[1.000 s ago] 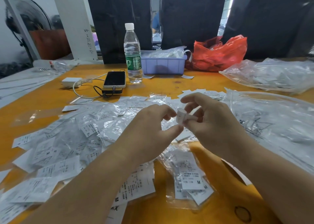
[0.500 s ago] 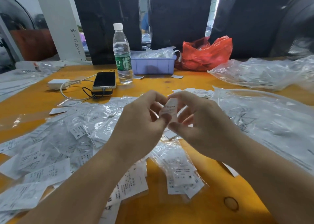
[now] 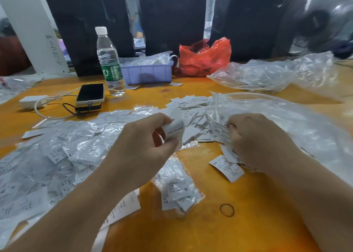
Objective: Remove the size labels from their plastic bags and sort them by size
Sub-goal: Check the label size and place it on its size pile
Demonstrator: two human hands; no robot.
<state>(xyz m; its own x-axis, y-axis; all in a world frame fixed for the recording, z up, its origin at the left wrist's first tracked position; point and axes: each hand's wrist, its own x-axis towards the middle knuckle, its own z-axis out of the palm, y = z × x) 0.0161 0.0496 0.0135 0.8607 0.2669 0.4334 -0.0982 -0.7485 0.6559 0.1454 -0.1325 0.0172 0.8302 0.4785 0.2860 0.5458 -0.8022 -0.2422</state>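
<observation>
My left hand (image 3: 145, 143) pinches a small curled stack of white size labels (image 3: 175, 130) above the orange table (image 3: 238, 223). My right hand (image 3: 256, 143) grips a crumpled clear plastic bag (image 3: 219, 130) with printed labels showing through it, low over the table. A heap of bagged labels (image 3: 63, 152) covers the table's left half. One bag of M labels (image 3: 177, 188) lies in front of my left hand. A loose label (image 3: 226, 168) lies under my right wrist. A pile of loose labels (image 3: 189, 101) sits farther back.
A large clear bag (image 3: 286, 122) spreads at the right, another (image 3: 267, 74) behind it. At the back stand a water bottle (image 3: 109, 62), purple bin (image 3: 147, 73) and red bag (image 3: 204, 58). A phone (image 3: 90, 93) and charger (image 3: 33, 101) lie back left. A rubber band (image 3: 227, 210) lies near me.
My hands have drawn apart. The left keeps the curled stack of labels, and the right has moved to the right with the emptied plastic bag. The view has swung right.
</observation>
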